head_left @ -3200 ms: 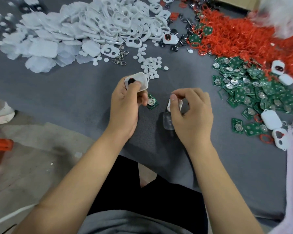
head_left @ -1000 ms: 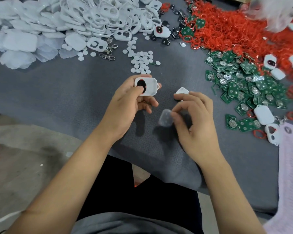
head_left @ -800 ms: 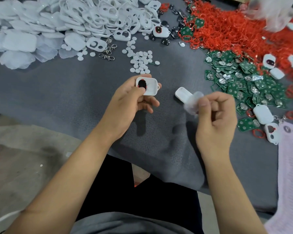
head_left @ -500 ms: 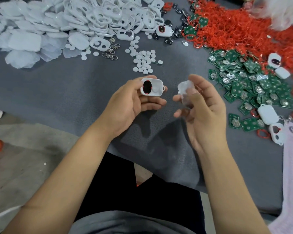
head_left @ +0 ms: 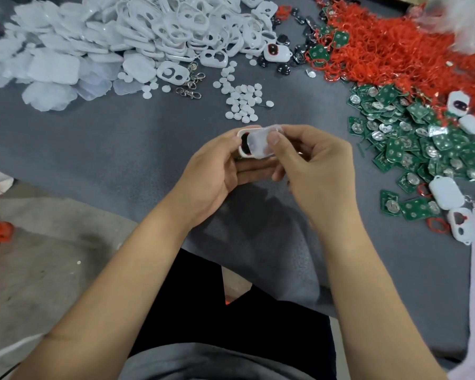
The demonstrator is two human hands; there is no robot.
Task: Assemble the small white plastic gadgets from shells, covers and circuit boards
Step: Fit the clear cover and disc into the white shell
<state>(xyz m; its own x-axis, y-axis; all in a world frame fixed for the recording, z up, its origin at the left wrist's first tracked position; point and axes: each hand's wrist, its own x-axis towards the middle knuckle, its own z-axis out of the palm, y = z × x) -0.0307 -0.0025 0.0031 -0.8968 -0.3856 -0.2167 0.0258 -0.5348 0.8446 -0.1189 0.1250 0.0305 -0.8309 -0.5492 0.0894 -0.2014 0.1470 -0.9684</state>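
Above the grey worktop [head_left: 121,149], at the middle of the view, a white shell [head_left: 243,154] is gripped in the curled fingers of the left hand [head_left: 217,168], while a thin translucent cover [head_left: 261,144] is pinched over it by the thumb and fingers of the right hand [head_left: 313,171]. Both parts are judged light; the shell looks stiff and smooth, so it is best held by its edges. The cover looks flimsy and easily bent, and is best pinched at a corner, clear of the seating rim.

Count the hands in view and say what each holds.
2. The left hand holds a white shell. The right hand pinches a clear cover against the shell. No others show.
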